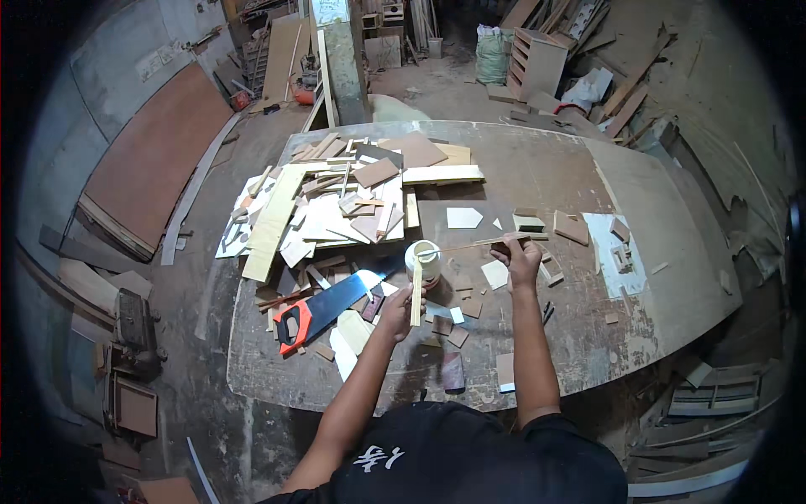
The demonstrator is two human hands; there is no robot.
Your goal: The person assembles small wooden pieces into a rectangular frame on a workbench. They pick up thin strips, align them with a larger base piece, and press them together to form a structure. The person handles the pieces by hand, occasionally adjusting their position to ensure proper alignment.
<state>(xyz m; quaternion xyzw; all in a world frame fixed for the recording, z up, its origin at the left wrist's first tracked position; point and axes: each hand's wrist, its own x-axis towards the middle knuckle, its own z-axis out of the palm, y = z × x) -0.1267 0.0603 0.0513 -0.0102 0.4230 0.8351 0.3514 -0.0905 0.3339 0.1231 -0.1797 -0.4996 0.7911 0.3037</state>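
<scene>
On the table (pixel 546 185) a saw (pixel 337 301) lies at eight o'clock from the white jar (pixel 431 268) I watch remotely, with the right hand (pixel 520 262) at three gripping a thin stick (pixel 470 246) that reaches the jar's mouth and the left hand (pixel 395 316) at seven closed around a pale strip (pixel 416 294).

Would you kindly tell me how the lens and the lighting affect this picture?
In the head view, fisheye distortion bows the edges of the worktable; black vignetting fills the corners; the top centre is dim; left hand and right hand show no obvious motion blur.
</scene>
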